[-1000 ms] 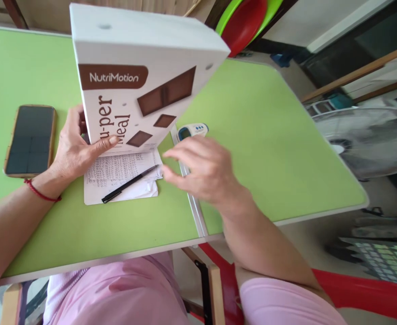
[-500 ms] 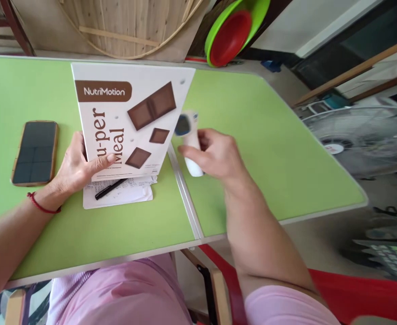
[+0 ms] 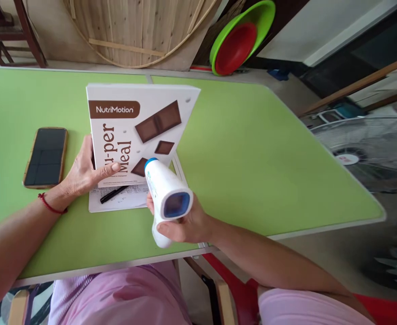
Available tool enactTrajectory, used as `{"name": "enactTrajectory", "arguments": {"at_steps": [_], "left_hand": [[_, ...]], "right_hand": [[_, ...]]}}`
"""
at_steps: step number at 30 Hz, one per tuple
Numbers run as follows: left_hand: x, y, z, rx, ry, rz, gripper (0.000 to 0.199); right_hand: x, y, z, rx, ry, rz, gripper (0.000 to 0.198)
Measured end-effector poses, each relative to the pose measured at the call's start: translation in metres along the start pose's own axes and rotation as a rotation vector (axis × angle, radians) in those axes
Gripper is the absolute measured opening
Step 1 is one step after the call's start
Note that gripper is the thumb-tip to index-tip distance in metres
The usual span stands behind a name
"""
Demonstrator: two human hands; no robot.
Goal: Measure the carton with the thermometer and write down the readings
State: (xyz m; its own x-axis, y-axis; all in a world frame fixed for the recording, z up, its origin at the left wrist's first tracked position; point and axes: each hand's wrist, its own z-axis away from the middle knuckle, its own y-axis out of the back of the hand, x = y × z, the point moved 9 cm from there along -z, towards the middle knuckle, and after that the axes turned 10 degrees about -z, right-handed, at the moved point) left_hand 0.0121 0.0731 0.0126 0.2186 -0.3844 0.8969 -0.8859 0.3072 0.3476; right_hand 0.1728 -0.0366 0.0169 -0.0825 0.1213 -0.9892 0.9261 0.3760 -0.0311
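My left hand [image 3: 86, 169] grips the lower left edge of a white NutriMotion box [image 3: 117, 140], thumb on its printed front, the other fingers hidden behind. The box is held up at a tilt over the table, its front showing chocolate pieces. In my right hand [image 3: 185, 223] is a white infrared thermometer [image 3: 166, 187], its dark, blue-rimmed screen toward me and its blue tip pointing at the lower part of the box front. Below the box lies a sheet of paper [image 3: 97, 205] with handwriting, and a black pen [image 3: 113, 194] rests on it.
A phone [image 3: 46, 158] in a brown case lies left on the green table [image 3: 252, 158]. Past the far edge stand a round wooden board [image 3: 134, 27] and green [image 3: 264, 18] and red [image 3: 235, 49] basins. A fan [image 3: 371, 149] is at the right.
My right hand has brought the thermometer left and nearer to me, turning its screen toward me and its tip toward the box. My left hand still holds the box.
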Motion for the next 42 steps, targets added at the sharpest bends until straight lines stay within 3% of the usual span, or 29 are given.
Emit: {"name": "enactTrajectory", "arguments": {"at_steps": [5,11,21,42], "left_hand": [[0.009,-0.001,-0.002,-0.008,-0.049,0.01,0.068],[0.009,0.0,-0.002,0.01,-0.052,0.017,0.066],[0.008,-0.001,-0.003,0.003,-0.061,-0.027,0.074],[0.012,-0.003,-0.002,-0.016,-0.078,0.034,0.069]], "right_hand": [[0.012,-0.01,-0.001,-0.044,-0.095,-0.027,0.024],[0.015,-0.006,-0.005,0.025,-0.075,-0.047,0.025],[0.015,-0.008,-0.005,-0.006,-0.11,-0.069,0.025],[0.017,-0.008,-0.005,-0.025,-0.142,0.002,0.027]]}}
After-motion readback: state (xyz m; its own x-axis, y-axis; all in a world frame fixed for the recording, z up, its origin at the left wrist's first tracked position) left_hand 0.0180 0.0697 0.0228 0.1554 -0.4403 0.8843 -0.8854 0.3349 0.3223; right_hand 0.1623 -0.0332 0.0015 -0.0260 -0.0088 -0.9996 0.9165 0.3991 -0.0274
